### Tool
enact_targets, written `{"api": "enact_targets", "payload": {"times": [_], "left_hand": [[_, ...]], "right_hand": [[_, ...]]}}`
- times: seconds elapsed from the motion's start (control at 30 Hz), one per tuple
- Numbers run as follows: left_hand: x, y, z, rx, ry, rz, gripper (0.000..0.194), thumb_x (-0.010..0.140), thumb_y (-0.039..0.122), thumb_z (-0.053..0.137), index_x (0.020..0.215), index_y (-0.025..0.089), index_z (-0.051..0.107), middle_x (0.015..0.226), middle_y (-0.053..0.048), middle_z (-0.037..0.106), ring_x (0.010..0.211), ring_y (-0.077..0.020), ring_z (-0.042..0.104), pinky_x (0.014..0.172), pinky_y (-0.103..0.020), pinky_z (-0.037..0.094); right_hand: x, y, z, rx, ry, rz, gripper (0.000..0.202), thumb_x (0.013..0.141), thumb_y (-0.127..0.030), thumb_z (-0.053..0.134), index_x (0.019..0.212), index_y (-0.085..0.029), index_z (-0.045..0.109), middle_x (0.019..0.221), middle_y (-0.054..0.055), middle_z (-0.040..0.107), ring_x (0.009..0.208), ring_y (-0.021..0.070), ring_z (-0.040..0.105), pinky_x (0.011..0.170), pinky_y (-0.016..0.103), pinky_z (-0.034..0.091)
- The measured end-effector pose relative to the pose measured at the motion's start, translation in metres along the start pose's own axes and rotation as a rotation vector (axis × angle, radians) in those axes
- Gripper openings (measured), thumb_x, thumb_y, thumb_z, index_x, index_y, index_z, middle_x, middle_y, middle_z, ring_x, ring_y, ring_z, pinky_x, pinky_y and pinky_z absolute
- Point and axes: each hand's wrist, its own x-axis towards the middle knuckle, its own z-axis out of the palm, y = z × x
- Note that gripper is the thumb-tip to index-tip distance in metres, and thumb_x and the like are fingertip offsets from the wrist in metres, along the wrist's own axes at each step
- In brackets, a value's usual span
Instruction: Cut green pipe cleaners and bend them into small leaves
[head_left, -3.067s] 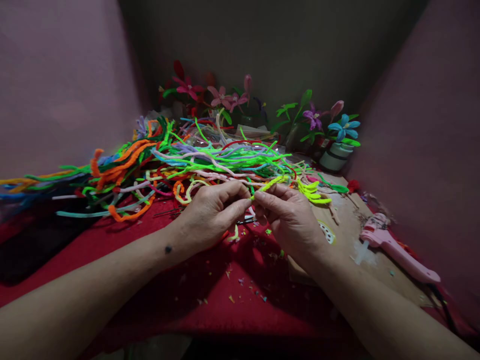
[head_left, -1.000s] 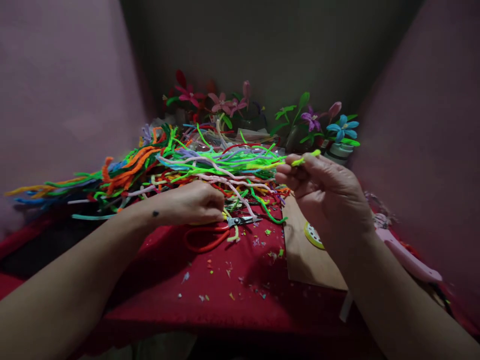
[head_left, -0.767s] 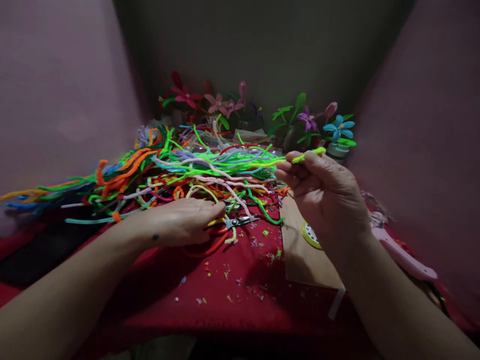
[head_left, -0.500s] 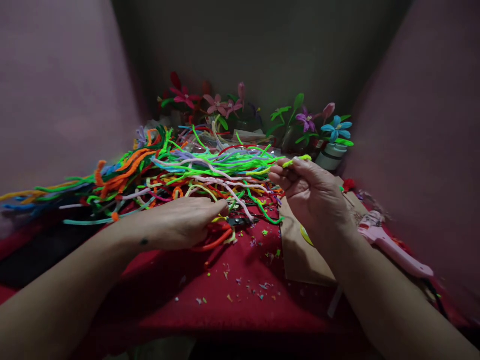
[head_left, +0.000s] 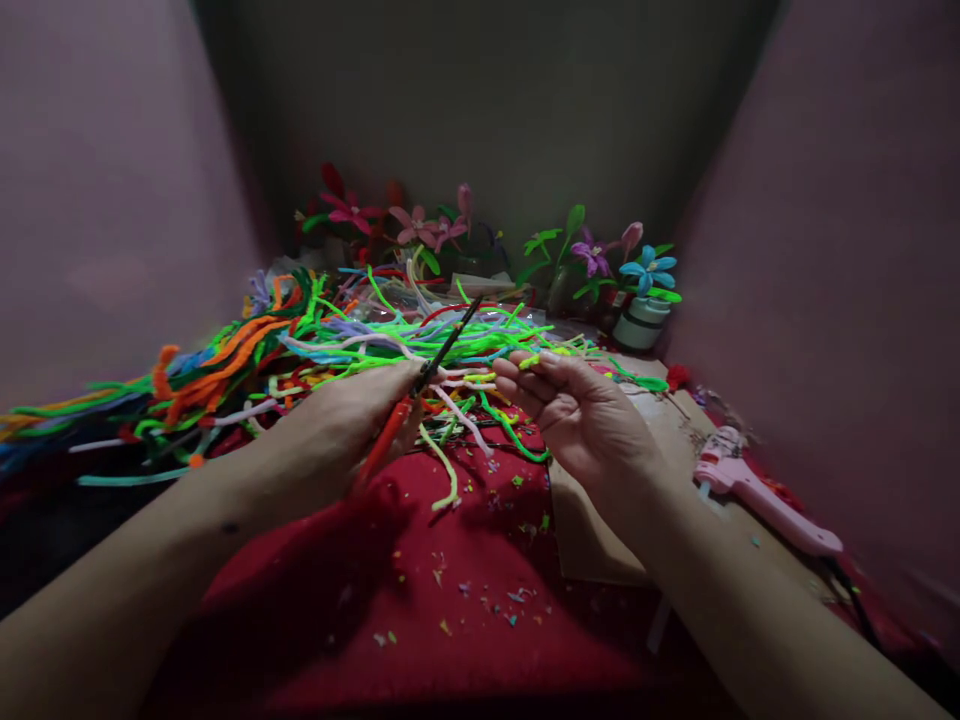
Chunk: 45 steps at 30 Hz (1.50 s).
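My left hand (head_left: 360, 420) is closed on red-handled scissors (head_left: 390, 435), whose dark blades point up and away. To the right, my right hand (head_left: 592, 415) pinches a short yellow pipe cleaner (head_left: 531, 361) between thumb and fingers, palm turned up. The blades are apart from the yellow piece. Behind both hands lies a big pile of pipe cleaners (head_left: 457, 340) in green, pink, orange and other colours. A pale yellow one (head_left: 446, 470) hangs out of the pile onto the red cloth (head_left: 480, 560).
A pink glue gun (head_left: 772, 500) lies at the right beside brown cardboard (head_left: 592, 540). Fuzzy flowers stand along the back, with a blue one (head_left: 648, 268) in a white jar (head_left: 641, 322). Small coloured scraps dot the cloth.
My left hand has lifted the scissors off the cloth, blades now tilted up. My right hand has moved down and left in view with the yellow piece. The whole view has shifted slightly.
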Motion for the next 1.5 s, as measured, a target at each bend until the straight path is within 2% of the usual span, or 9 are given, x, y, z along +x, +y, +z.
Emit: {"api": "enact_targets", "payload": {"times": [0.07, 0.13, 0.27, 0.4, 0.63, 0.87, 1.2, 1.4, 1.5], "left_hand": [[0.002, -0.004, 0.008, 0.292, 0.035, 0.091, 0.035, 0.085, 0.023, 0.041, 0.116, 0.011, 0.055, 0.108, -0.015, 0.062, 0.096, -0.0251, 0.057, 0.085, -0.038, 0.045], [0.003, -0.007, 0.015, 0.539, 0.066, 0.163, 0.038, 0.087, 0.017, 0.034, 0.119, 0.007, 0.053, 0.107, -0.018, 0.061, 0.098, -0.0272, 0.057, 0.083, -0.041, 0.048], [0.002, -0.005, 0.021, 0.755, 0.089, 0.243, 0.036, 0.087, 0.011, 0.034, 0.117, 0.005, 0.054, 0.096, -0.016, 0.063, 0.094, -0.0261, 0.058, 0.076, -0.038, 0.052], [0.001, -0.002, 0.025, 0.903, 0.121, 0.283, 0.035, 0.085, 0.008, 0.038, 0.115, 0.003, 0.055, 0.087, -0.015, 0.062, 0.084, -0.0264, 0.058, 0.070, -0.039, 0.053], [0.003, -0.002, 0.031, 0.990, 0.198, 0.356, 0.032, 0.081, 0.004, 0.043, 0.110, 0.000, 0.057, 0.083, -0.015, 0.063, 0.077, -0.0269, 0.059, 0.065, -0.037, 0.054], [0.004, -0.003, 0.035, 0.991, 0.198, 0.342, 0.031, 0.082, 0.005, 0.043, 0.108, 0.002, 0.058, 0.083, -0.014, 0.063, 0.079, -0.0271, 0.060, 0.063, -0.036, 0.054], [0.004, -0.001, 0.038, 1.015, 0.220, 0.340, 0.032, 0.081, 0.005, 0.046, 0.110, 0.001, 0.058, 0.081, -0.013, 0.062, 0.077, -0.0270, 0.059, 0.061, -0.035, 0.053], [0.004, 0.000, 0.040, 1.090, 0.274, 0.386, 0.033, 0.082, 0.005, 0.041, 0.110, -0.001, 0.057, 0.076, -0.012, 0.060, 0.073, -0.0257, 0.056, 0.059, -0.034, 0.050], [0.004, 0.002, 0.039, 1.114, 0.302, 0.419, 0.035, 0.084, 0.005, 0.037, 0.112, -0.002, 0.056, 0.072, -0.011, 0.058, 0.068, -0.0248, 0.054, 0.058, -0.034, 0.049]], "right_hand": [[-0.002, 0.000, 0.003, 0.027, 0.038, 0.029, 0.005, 0.067, -0.013, 0.065, 0.063, -0.016, 0.065, 0.071, 0.003, 0.072, 0.083, 0.0204, 0.070, 0.085, 0.036, 0.055], [-0.003, 0.001, 0.005, 0.055, 0.082, 0.047, 0.006, 0.066, -0.011, 0.064, 0.062, -0.015, 0.064, 0.069, 0.004, 0.071, 0.079, 0.0201, 0.070, 0.084, 0.037, 0.055], [-0.003, 0.002, 0.008, 0.099, 0.177, 0.100, 0.011, 0.068, -0.008, 0.057, 0.062, -0.015, 0.062, 0.067, 0.004, 0.071, 0.071, 0.0169, 0.069, 0.085, 0.037, 0.054], [-0.003, 0.003, 0.010, 0.121, 0.230, 0.124, 0.014, 0.068, -0.006, 0.055, 0.062, -0.017, 0.061, 0.068, 0.002, 0.070, 0.075, 0.0159, 0.069, 0.087, 0.035, 0.053], [-0.003, 0.004, 0.011, 0.171, 0.247, 0.158, 0.014, 0.067, -0.005, 0.055, 0.059, -0.016, 0.059, 0.064, 0.002, 0.069, 0.075, 0.0156, 0.069, 0.089, 0.034, 0.051], [-0.002, 0.006, 0.011, 0.220, 0.271, 0.200, 0.020, 0.072, -0.004, 0.050, 0.058, -0.017, 0.058, 0.060, 0.002, 0.067, 0.080, 0.0172, 0.069, 0.089, 0.038, 0.051], [-0.006, 0.008, 0.013, 0.232, 0.311, 0.323, 0.029, 0.076, -0.006, 0.045, 0.053, -0.015, 0.058, 0.061, 0.005, 0.069, 0.072, 0.0180, 0.069, 0.089, 0.040, 0.050], [-0.008, 0.007, 0.014, 0.220, 0.310, 0.361, 0.026, 0.075, -0.006, 0.046, 0.052, -0.016, 0.056, 0.056, 0.004, 0.067, 0.068, 0.0184, 0.069, 0.086, 0.039, 0.052], [-0.008, 0.005, 0.017, 0.226, 0.297, 0.353, 0.026, 0.075, -0.006, 0.045, 0.054, -0.016, 0.057, 0.061, 0.005, 0.069, 0.070, 0.0177, 0.069, 0.083, 0.036, 0.053]]}}
